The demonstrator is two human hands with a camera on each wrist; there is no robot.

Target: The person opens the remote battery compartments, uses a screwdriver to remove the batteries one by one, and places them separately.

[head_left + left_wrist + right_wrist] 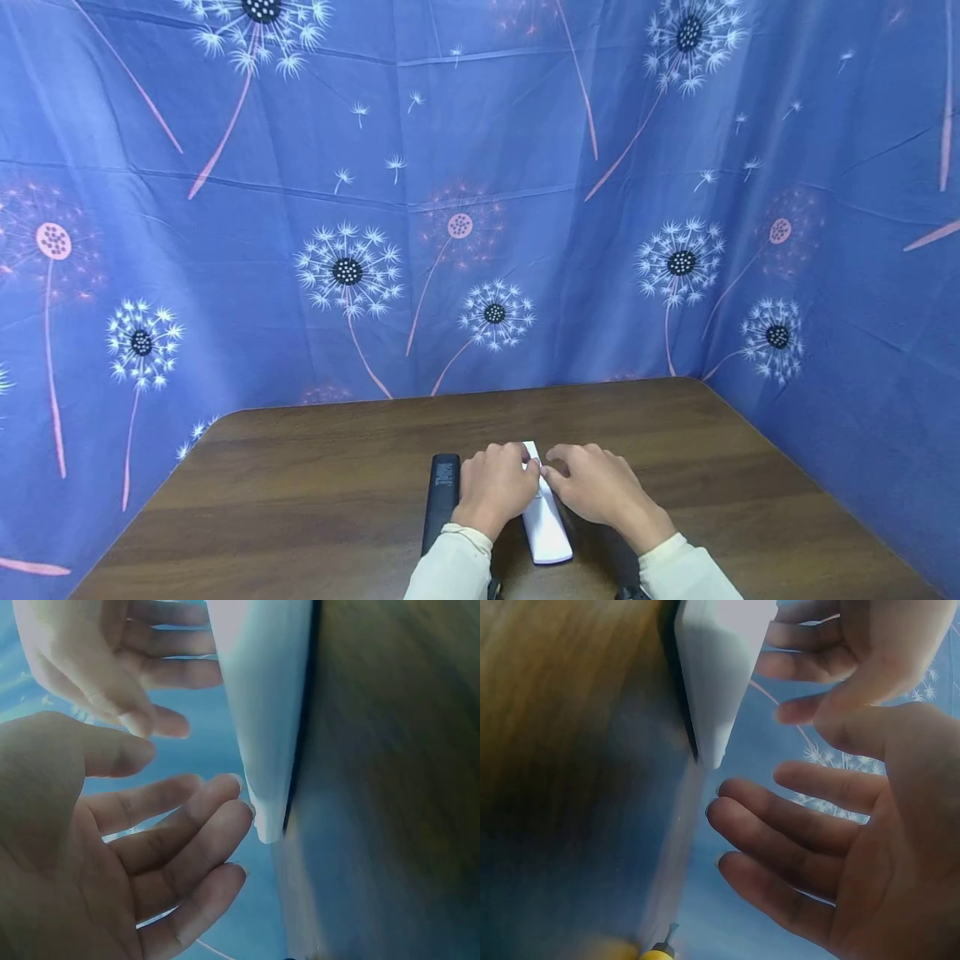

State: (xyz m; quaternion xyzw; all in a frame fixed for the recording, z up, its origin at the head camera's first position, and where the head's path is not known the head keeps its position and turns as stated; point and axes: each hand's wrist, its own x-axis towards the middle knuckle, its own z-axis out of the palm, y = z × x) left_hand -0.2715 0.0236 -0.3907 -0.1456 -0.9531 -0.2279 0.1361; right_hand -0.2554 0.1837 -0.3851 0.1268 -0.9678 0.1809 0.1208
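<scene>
Remote (547,529) between both hands (493,485) (603,487)

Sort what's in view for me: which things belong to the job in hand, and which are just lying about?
Seemingly in the job:
White slim object
Left hand and right hand, both at it

Apparently just lying about:
Black slim object, beside the left hand
Yellow-and-black item, partly in view
</scene>
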